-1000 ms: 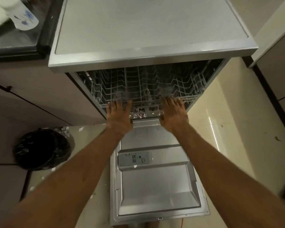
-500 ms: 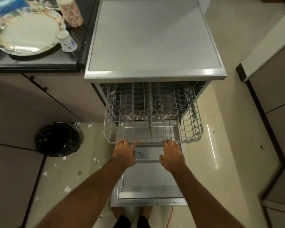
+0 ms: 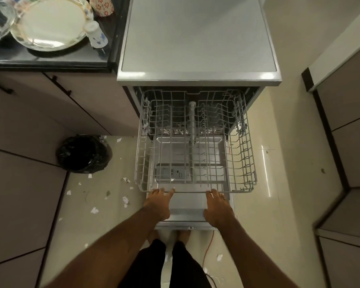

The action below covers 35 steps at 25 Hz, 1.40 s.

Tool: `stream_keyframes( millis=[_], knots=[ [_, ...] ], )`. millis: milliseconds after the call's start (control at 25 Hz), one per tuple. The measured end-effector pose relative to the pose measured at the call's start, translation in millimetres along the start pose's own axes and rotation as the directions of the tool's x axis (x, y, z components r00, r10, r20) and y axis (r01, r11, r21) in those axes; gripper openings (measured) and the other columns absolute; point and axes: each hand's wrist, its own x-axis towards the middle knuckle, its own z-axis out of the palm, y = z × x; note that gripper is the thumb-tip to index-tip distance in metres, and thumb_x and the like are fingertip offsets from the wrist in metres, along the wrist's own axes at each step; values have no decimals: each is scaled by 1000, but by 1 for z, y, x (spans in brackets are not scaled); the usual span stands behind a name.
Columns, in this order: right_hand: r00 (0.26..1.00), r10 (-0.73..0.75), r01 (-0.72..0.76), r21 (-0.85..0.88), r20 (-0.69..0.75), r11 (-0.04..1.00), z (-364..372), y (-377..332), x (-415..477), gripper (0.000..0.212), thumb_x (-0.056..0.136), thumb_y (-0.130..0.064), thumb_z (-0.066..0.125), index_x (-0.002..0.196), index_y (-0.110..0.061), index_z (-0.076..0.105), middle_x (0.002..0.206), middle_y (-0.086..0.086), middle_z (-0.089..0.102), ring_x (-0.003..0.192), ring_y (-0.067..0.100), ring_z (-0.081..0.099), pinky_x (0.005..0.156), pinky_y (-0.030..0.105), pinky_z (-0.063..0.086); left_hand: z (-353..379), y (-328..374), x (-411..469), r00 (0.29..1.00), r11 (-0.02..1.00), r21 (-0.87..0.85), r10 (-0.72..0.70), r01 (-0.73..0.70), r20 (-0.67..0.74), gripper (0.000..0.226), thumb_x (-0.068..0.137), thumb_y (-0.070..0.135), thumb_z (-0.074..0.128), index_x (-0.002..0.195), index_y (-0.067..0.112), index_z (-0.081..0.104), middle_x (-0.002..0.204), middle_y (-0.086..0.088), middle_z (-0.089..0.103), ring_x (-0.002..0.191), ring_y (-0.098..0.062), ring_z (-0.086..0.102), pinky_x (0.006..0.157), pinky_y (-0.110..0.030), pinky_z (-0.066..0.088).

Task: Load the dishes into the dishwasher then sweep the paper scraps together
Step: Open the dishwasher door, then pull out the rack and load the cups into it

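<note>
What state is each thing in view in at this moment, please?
Door: open, folded down.
Rack: pulled out, empty.
Left hand: holds rack's front rail.
Right hand: holds rack's front rail.
Plate: on counter, unloaded.
White cup: on counter.
Scraps: scattered on floor.
Bin: lined with black bag.

We saw the dishwasher's (image 3: 197,38) rack (image 3: 246,163) drawn out over its lowered door (image 3: 186,216), a plate (image 3: 50,23) on the counter (image 3: 56,58), paper scraps (image 3: 94,210) across the floor (image 3: 291,125).
</note>
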Motion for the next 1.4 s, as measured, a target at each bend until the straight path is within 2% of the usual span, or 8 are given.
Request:
stream_keyframes(
  millis=[120,280,480,680,880,1040,1240,1400],
  knots=[
    [1000,1,-2,-33,-31,999,-3,-11,-19,86,100,-37,58,167,-9,12,172,18,16,158,36,20,128,44,19,5,3,-30,998,999,-49,17,-20,-64,96,96,38,58,166,23,-6,173,-15,1,159,-33,6,129,-46,5],
    [978,-68,74,23,-196,997,-26,-48,-37,86,103,-48,53,168,-14,9,174,15,11,161,34,10,130,49,10,-6,8,-80,953,991,-115,29,-66,-302,94,99,45,54,165,24,-9,173,-7,-11,160,-27,-8,127,-45,0],
    [957,-130,164,116,-259,980,-65,-90,-48,86,104,-55,47,168,-17,2,176,10,1,163,31,-1,131,49,2,-33,-7,-134,888,972,-233,-106,-2,-448,93,101,52,48,164,25,-15,172,-7,-19,159,-27,-11,126,-44,-3],
    [904,-259,314,116,-340,942,-115,-141,-51,88,105,-57,48,168,-18,1,176,7,-1,162,27,-4,127,45,-5,-52,-47,-181,770,922,-386,-268,32,-578,92,102,57,43,163,27,-18,170,-3,-23,158,-23,-18,122,-40,-10],
    [859,-349,406,84,-376,910,-141,-199,-51,87,103,-56,52,169,-21,5,176,4,0,162,25,-2,127,42,-4,-53,-96,-206,688,816,-574,-453,64,-567,94,99,63,46,162,34,-18,170,3,-25,157,-21,-20,120,-42,-9],
    [831,-416,475,80,-369,876,-148,-253,-41,84,104,-53,53,169,-21,9,176,3,4,163,24,2,131,46,7,-56,-143,-216,653,787,-612,-503,75,-567,94,99,62,48,163,33,-13,171,3,-23,155,-17,-22,121,-40,-8],
    [833,-414,473,84,-367,877,-134,-342,-24,82,102,-52,56,168,-21,17,176,2,12,162,24,10,130,51,17,-59,-232,-226,619,803,-595,-486,36,-617,91,100,58,50,166,26,-4,173,-3,-13,158,-21,-16,122,-35,-12],
    [840,-386,470,157,-381,869,-119,-420,-23,82,103,-52,56,168,-24,15,176,-1,10,162,20,9,131,47,16,-61,-315,-244,648,813,-582,-437,-12,-624,87,101,55,52,166,24,4,174,-2,-4,160,-21,-7,125,-35,-4]
  ],
)
